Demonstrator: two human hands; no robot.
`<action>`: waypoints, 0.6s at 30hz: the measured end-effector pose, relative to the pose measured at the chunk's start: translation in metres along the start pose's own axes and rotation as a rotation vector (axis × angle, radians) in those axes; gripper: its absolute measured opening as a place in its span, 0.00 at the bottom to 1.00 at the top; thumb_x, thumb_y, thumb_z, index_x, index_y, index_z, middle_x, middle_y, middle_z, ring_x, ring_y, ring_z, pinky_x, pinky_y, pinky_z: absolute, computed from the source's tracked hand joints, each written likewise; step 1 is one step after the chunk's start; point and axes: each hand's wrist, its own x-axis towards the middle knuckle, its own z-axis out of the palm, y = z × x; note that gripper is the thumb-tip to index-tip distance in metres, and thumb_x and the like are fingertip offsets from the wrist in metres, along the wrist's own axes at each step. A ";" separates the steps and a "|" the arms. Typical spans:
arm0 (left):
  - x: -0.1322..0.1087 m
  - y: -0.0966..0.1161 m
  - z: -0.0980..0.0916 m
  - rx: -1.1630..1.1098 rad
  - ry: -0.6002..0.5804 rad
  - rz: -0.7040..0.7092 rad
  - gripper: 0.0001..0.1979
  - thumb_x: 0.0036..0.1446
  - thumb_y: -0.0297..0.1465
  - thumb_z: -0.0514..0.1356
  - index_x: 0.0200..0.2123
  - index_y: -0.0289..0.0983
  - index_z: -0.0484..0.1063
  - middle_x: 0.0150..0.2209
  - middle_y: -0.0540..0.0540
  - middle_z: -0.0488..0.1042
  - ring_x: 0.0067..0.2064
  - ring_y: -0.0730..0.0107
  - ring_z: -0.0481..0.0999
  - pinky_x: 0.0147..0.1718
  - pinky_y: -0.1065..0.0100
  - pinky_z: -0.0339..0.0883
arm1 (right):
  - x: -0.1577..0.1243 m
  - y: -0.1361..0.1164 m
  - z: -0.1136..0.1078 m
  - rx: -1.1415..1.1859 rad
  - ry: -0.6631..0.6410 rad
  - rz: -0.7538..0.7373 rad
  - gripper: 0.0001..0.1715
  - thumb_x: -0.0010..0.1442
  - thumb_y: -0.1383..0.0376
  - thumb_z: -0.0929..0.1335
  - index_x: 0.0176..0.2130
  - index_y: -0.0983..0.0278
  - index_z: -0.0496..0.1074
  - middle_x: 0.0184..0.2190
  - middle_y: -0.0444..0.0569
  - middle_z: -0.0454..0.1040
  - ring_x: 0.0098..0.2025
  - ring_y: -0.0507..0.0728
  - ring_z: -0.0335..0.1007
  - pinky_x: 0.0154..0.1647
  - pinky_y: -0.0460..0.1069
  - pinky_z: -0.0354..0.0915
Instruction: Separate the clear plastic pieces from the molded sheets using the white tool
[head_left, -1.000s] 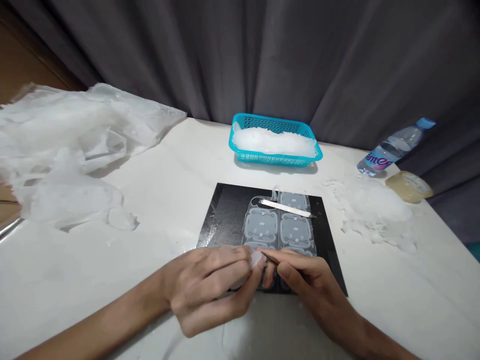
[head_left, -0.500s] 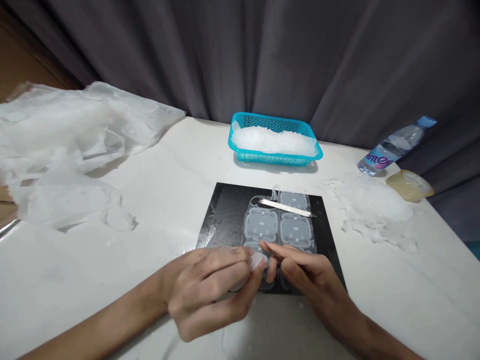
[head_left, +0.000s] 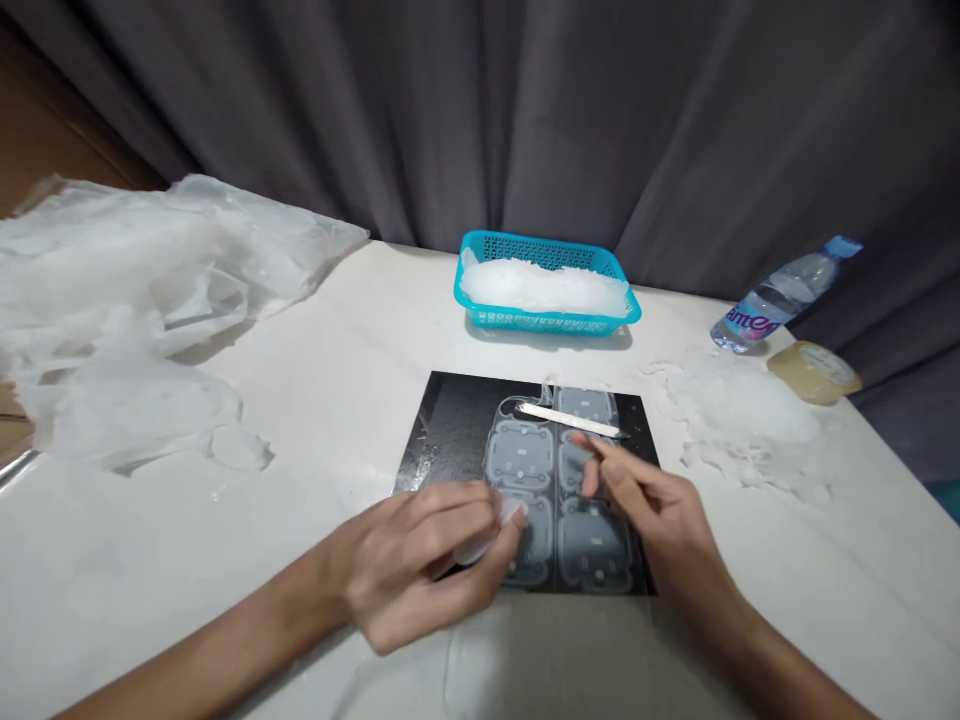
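Observation:
My left hand (head_left: 427, 560) is closed around a small translucent whitish piece (head_left: 474, 546), pinched between thumb and fingers; much of it is hidden. My right hand (head_left: 652, 500) hovers over the right side of a black board (head_left: 457, 410). Its index finger stretches forward, thumb apart, with nothing visible in it. Just beyond that fingertip lies a slim white pen-like tool (head_left: 566, 417) with a dark tip. Under both hands, a translucent sheet of rounded rectangular moulded pieces (head_left: 520, 452) lies on the board.
A blue basket (head_left: 551, 322) holding white translucent pieces stands at the back. Crumpled plastic bags (head_left: 150, 270) spread over the left. On the right are a heap of clear scraps (head_left: 750, 410), a tilted-looking water bottle (head_left: 780, 295) and a roll of tape (head_left: 814, 372).
My right hand has moved away from my left, forward and right toward the white tool. The left keeps hold of the whitish piece, nearly in place. The view shifted slightly.

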 end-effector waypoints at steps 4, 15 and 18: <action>-0.001 -0.009 0.002 -0.155 -0.066 -0.107 0.10 0.68 0.28 0.62 0.51 0.36 0.74 0.44 0.43 0.81 0.41 0.67 0.85 0.39 0.71 0.83 | 0.028 0.023 -0.026 -0.270 0.310 -0.189 0.22 0.72 0.51 0.64 0.50 0.62 0.79 0.52 0.54 0.79 0.56 0.63 0.74 0.61 0.58 0.64; 0.041 -0.058 0.013 -0.317 -0.045 -0.634 0.13 0.66 0.42 0.64 0.39 0.39 0.81 0.39 0.47 0.84 0.38 0.64 0.81 0.37 0.68 0.73 | 0.062 0.063 -0.056 -0.637 0.373 -0.197 0.26 0.71 0.51 0.60 0.58 0.63 0.71 0.53 0.57 0.79 0.53 0.67 0.77 0.51 0.59 0.70; 0.088 -0.087 0.026 -0.363 0.058 -0.612 0.15 0.61 0.43 0.67 0.37 0.36 0.79 0.39 0.44 0.83 0.41 0.61 0.81 0.41 0.65 0.73 | 0.064 0.069 -0.051 -0.618 0.355 -0.235 0.21 0.72 0.52 0.60 0.52 0.61 0.71 0.47 0.55 0.80 0.48 0.65 0.78 0.47 0.57 0.70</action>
